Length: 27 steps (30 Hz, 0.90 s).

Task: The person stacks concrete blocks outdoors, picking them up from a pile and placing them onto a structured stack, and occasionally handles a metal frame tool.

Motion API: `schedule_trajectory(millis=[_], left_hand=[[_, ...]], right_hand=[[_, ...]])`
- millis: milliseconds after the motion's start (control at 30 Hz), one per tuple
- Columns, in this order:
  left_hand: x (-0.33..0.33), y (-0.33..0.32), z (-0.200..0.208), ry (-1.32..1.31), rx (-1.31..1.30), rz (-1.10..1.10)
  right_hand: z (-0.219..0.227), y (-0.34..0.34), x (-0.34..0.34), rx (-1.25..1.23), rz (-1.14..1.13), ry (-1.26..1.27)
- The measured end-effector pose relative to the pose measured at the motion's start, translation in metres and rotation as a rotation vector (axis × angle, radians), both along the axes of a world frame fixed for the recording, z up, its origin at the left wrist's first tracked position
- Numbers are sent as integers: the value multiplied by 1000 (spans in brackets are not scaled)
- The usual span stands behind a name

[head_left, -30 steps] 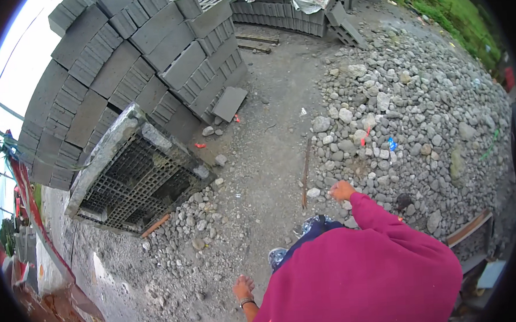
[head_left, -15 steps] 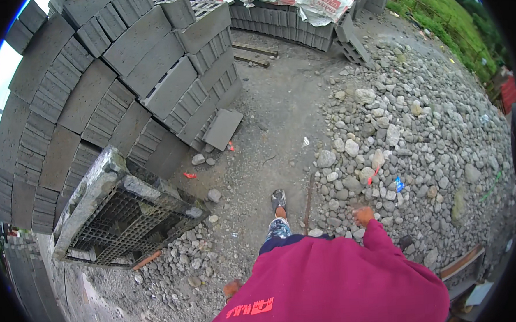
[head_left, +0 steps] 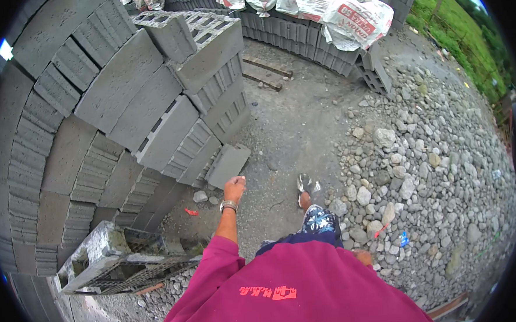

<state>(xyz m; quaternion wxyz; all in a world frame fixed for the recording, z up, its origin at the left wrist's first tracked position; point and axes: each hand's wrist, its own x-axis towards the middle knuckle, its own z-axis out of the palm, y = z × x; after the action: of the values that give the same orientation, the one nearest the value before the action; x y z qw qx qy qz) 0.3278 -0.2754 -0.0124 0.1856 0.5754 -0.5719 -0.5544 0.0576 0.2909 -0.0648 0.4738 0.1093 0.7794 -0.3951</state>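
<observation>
My left hand [head_left: 234, 188] swings forward over the ground, a metal-banded watch on its wrist. Its fingers are curled in, and nothing shows in them. Just beyond it, in the picture, a grey concrete block [head_left: 228, 166] leans at the foot of a tall stack of hollow blocks [head_left: 143, 91]. My right hand [head_left: 363, 257] hangs low at my side next to the gravel; the maroon sleeve hides most of it, and its fingers do not show clearly.
A worn plastic pallet [head_left: 108, 253] stands tilted at left. Stones and gravel [head_left: 410, 176] spread along the right. Ahead, wooden slats [head_left: 265, 73] lie on the dirt path [head_left: 297, 124], before another block stack topped with white sacks [head_left: 355, 19]. A red scrap [head_left: 191, 212] lies near the left stack.
I have stepped forward, and the block stacks are closer. My left hand has swung up and forward from beside my body; my right hand has dropped back, partly behind the sleeve.
</observation>
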Motion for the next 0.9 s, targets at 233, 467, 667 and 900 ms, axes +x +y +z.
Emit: schedule_trajectory(millis=[233,467,667,900], left_hand=[[-177,-112,-46,-112,162,-107],[-334,-214,1,-73,-6,-158],[-470,-343,53,-34,-61,-195],[-591,-511,43,-145,-163,-198]], right_hand=[[-89,-108,-146,137,583,155],[-82,-391,-385,-116,195,89],[-19,-669,-562,-296,238,300],[13,-853,-652,-259,291,229]])
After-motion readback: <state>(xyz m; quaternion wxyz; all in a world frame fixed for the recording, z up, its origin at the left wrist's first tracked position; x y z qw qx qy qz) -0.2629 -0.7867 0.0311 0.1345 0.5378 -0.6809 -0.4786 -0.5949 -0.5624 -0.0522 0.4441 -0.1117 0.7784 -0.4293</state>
